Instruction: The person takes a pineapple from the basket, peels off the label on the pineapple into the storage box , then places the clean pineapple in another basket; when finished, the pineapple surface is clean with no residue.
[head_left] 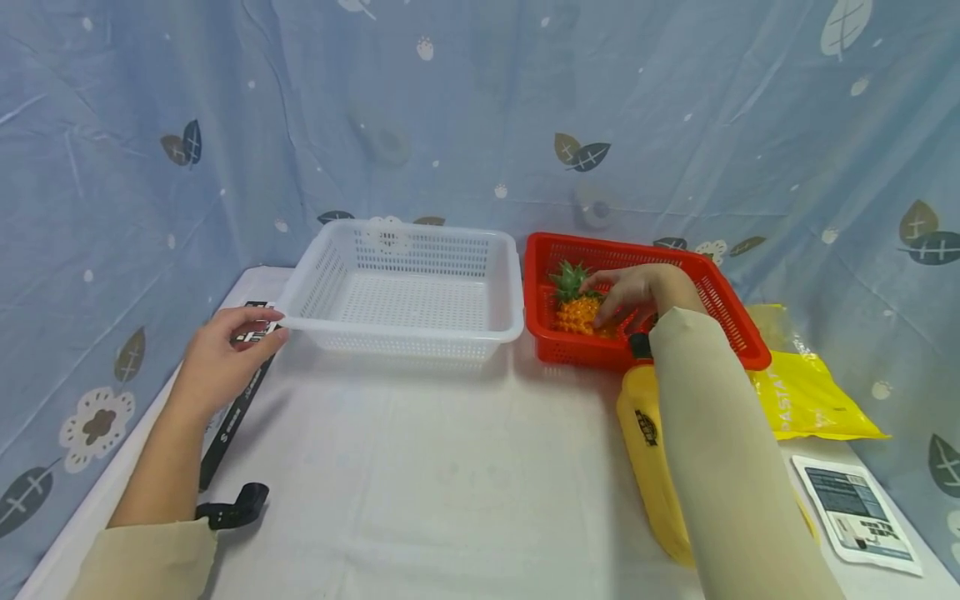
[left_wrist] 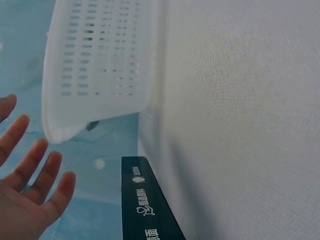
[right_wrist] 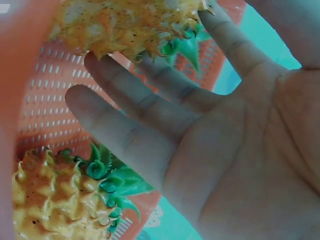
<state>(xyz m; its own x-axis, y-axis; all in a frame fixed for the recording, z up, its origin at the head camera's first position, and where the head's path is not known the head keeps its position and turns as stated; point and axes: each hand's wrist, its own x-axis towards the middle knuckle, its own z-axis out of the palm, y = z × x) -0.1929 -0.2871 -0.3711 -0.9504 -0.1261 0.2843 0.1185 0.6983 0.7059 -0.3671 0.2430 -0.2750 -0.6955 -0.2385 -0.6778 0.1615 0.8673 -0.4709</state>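
Observation:
My right hand (head_left: 633, 292) reaches into the red basket (head_left: 645, 246) over a toy-like pineapple (head_left: 577, 317) with a green crown. In the right wrist view two pineapples show. Extended fingertips meet the underside of the upper pineapple (right_wrist: 125, 30), while the lower pineapple (right_wrist: 60, 195) lies apart from the hand. My left hand (head_left: 221, 358) is beside the near left corner of the white basket (head_left: 397, 337), holding nothing. Its fingers spread loosely in the left wrist view; I cannot tell whether they touch the rim. Beneath that hand lies a long black box (left_wrist: 147, 205) with white print.
Under the right forearm lies a yellow pouch (head_left: 648, 475). A yellow pasta bag (head_left: 813, 400) sits right of the red basket, with a white packet (head_left: 855, 512) nearer the front. The patterned blue curtain (head_left: 465, 117) encloses the back and sides of the white tabletop (head_left: 420, 475).

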